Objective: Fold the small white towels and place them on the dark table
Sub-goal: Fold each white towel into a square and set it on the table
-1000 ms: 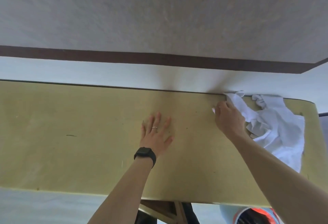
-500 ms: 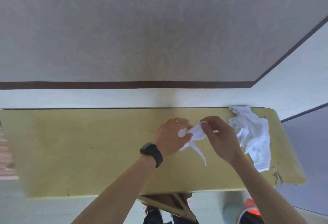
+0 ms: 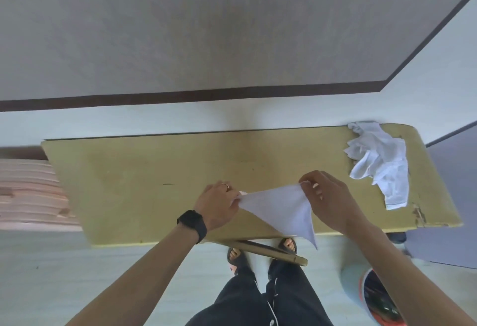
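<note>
Above the yellow table (image 3: 144,178), my left hand (image 3: 216,205) and right hand (image 3: 327,199) each pinched a corner of a white towel (image 3: 281,212), stretched between them. More white towels (image 3: 379,163) lay heaped at the table's far right end.

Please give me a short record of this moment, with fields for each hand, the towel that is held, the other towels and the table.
left hand: pinches one corner of the held towel
right hand: pinches the opposite corner
held towel: white, stretched between both hands, hanging to a point over the near edge of the table
towel pile: crumpled, white, at the table's right end
table: yellowish top
</note>
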The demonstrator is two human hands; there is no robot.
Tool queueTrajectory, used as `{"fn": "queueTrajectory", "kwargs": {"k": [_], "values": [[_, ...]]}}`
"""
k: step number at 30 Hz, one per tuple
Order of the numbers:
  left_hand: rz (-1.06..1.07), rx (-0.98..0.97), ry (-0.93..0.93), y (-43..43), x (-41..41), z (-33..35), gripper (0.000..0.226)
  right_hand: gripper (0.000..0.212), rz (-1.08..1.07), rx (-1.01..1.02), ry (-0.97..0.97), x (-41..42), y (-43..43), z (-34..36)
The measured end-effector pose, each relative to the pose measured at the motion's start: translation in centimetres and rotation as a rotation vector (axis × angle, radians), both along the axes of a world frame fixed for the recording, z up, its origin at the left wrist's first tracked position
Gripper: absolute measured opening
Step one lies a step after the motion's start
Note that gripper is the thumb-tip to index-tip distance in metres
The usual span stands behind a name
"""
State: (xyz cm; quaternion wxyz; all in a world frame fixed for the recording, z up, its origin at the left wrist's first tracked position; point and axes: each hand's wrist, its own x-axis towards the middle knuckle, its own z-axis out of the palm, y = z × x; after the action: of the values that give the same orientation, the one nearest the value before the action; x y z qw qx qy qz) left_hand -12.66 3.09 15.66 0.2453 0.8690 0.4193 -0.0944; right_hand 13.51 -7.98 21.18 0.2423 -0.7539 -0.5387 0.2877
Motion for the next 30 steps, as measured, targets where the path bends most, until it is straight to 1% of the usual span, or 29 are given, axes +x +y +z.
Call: {"fn": "queueTrajectory", "kwargs": {"k": [2, 4, 7, 10, 13, 16, 18, 21, 23, 25, 28, 30], "values": [[0.0, 0.048, -0.007, 0.7, -0.8, -0.2, 0.035, 0.009, 0.034, -0.022, -0.127, 0.5, -0.4, -0.8], [0.028, 0.05, -0.032, 2.0, -1.1, 0.5, 0.035, 0.008, 0.04, -0.053, -0.225, 1.3, -0.3, -1.4], [0.13, 0.05, -0.106, 4.7, -1.1, 2.4, 0.032, 0.009, 0.043, -0.041, -0.291, 2.5, 1.0, -1.8], [0.182, 0.133, -0.148, 7.3, -0.8, 3.8, 0.027, 0.011, 0.046, 0.039, -0.354, 3.2, 3.1, -1.8], [0.192, 0.233, -0.202, 9.5, -0.4, 5.2, 0.025, 0.011, 0.005, 0.175, -0.39, 3.8, 5.4, -1.6], [0.199, 0.401, -0.27, 10.4, -0.5, 5.4, 0.022, 0.011, -0.025, 0.279, -0.43, 4.3, 7.0, -1.7], [0.2, 0.49, -0.281, 10.2, -0.9, 5.1, 0.029, 0.01, -0.045, 0.333, -0.465, 4.2, 7.3, -1.9], [0.161, 0.536, -0.243, 9.0, -1.5, 3.5, 0.037, 0.008, -0.048, 0.38, -0.49, 3.9, 6.7, -3.3], [0.148, 0.525, -0.192, 7.6, -2.1, 1.6, 0.034, 0.008, -0.049, 0.36, -0.481, 3.4, 5.5, -5.0], [0.134, 0.49, -0.151, 5.7, -2.8, -0.8, 0.026, 0.009, -0.034, 0.285, -0.465, 2.7, 3.6, -7.1], [0.109, 0.376, -0.109, 2.2, -3.9, -4.4, 0.029, 0.007, 0.006, 0.112, -0.425, 1.2, -0.3, -10.6], [0.092, 0.284, -0.092, -0.3, -4.8, -6.5, 0.02, 0.007, 0.037, -0.018, -0.398, 0.3, -3.1, -12.6]]}}
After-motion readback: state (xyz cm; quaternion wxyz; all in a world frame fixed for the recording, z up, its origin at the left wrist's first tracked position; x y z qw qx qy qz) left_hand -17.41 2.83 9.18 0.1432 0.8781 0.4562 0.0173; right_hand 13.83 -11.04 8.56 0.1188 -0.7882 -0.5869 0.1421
